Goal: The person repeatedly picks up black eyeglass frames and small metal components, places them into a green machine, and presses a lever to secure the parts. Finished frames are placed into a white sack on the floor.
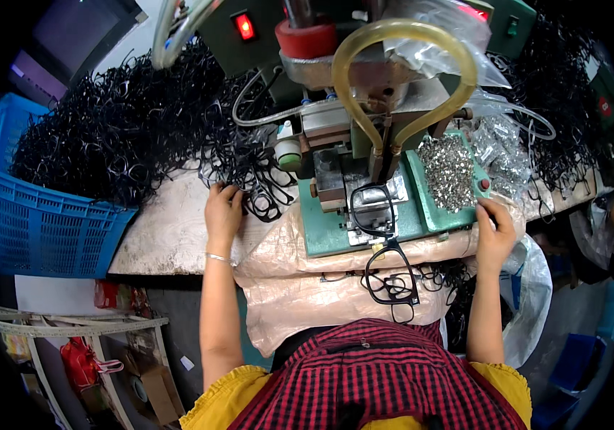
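from where i operate, i see a pale, stained table (171, 233). a tall heap of black eyeglass frames (117, 136) covers its left rear, and a looser cluster of frames (267, 193) spreads beside the green machine base (325, 242) at the middle. tan plastic sheeting (278, 247) drapes over the front edge; crumpled clear plastic (500, 154) lies to the right.

Glasses frame (391, 244) at the press: black. Frame pile (99, 132): black. Press base (330, 238): green. Ring (307, 39) up top: red. Hose (401, 29): amber. Small parts (450, 175): mixed silver-grey and white. Crate (42, 226): solid blue. Desk (171, 233): off-white, dark stains. Sheet (278, 304): pinkish beige. Apron (364, 380): red/black check. Sleeve (224, 398): plain yellow.
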`<state>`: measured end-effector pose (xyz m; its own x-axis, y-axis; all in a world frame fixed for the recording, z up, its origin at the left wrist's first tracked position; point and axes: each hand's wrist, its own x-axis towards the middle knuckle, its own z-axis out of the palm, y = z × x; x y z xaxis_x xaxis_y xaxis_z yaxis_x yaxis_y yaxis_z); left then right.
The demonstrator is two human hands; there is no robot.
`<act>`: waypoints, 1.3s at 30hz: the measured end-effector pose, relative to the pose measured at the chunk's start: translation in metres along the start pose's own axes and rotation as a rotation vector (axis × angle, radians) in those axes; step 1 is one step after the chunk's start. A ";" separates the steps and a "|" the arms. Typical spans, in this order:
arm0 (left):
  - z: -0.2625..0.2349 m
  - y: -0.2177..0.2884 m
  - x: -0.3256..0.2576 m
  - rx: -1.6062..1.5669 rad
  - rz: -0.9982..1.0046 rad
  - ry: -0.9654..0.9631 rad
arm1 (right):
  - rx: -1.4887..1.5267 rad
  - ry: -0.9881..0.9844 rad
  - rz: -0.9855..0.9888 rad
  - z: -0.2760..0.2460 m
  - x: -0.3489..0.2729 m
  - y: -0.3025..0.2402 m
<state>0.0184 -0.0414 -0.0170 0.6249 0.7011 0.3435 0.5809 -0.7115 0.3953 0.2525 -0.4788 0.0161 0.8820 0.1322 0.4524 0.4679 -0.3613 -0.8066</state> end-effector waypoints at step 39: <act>-0.064 0.226 -0.044 -0.591 1.065 -0.008 | -0.367 -0.104 -0.242 0.048 0.039 -0.001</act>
<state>0.0892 -0.2300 0.1115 0.6486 -0.2217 0.7281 -0.5499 -0.7980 0.2468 0.2891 -0.4294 0.0163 0.7596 0.3382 0.5556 0.6267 -0.6093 -0.4859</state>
